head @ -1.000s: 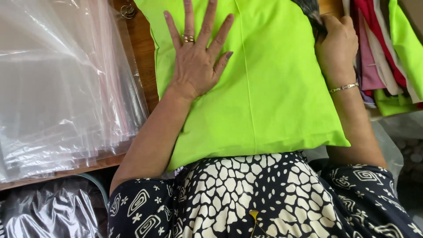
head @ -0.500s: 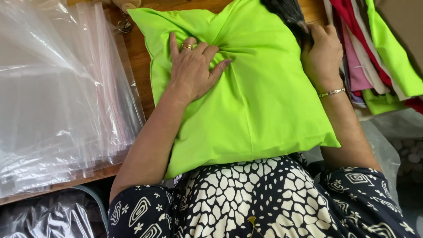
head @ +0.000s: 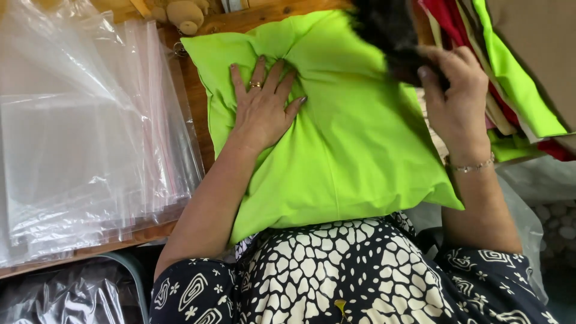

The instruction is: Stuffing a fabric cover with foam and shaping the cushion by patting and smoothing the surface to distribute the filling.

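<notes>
A lime-green pillow (head: 354,138) lies on the wooden table, its near edge over my lap. My left hand (head: 261,108) presses flat on its upper left part, fingers spread, and the fabric puckers around them. At the pillow's upper right corner my right hand (head: 459,99) is raised, fingers curled around a blurred black cloth-like thing (head: 390,36). What exactly that black thing is cannot be made out.
A stack of clear plastic zip bags (head: 84,138) covers the table's left side. Folded fabrics in red, green and beige (head: 516,78) are piled at the right. More plastic (head: 54,297) lies under the table at lower left. Small beige objects (head: 183,13) sit at the far edge.
The pillow has shifted nearer and its top edge shows. My left hand slid toward its upper left. My right hand rose off the corner, now gripping the black thing.
</notes>
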